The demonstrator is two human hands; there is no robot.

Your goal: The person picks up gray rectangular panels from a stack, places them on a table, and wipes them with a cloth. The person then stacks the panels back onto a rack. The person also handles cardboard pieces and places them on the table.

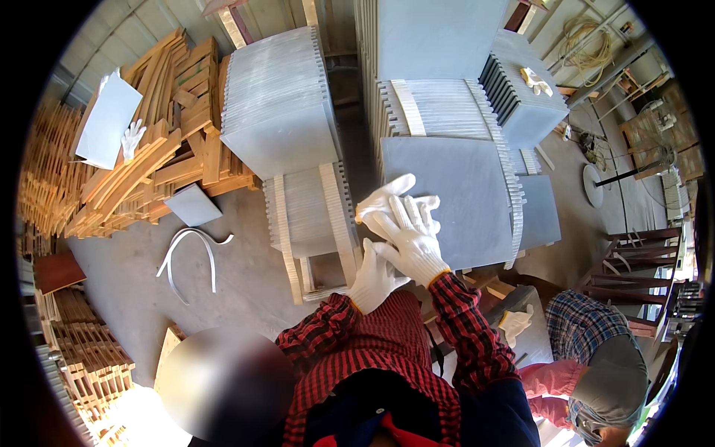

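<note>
From where I stand, the loose white glove (383, 199) sits just past the fingers of the right hand (415, 249), over the near left edge of the grey panel (454, 194) topping the stack; I can't tell whether it rests on the panel or hangs clear of it. Both hands are gloved in white as well. The right one has its fingers stretched out and spread against the loose glove, though I can't make out whether that grip pinches it. The left hand (370, 283) is below, partly curled, its fingertips up against the heel of the right; whether its grip has closed on any cloth is hidden from me. The glove looks like knit: I'd expect it to be very light, limp and stretchy, hardly fragile or slippery, but apt to fold over or snag gloved fingertips. I'd take it by the yellow-edged cuff, at its lower left end, where there should be a firm hem to pinch; held by a fingertip, it would probably flop.
</note>
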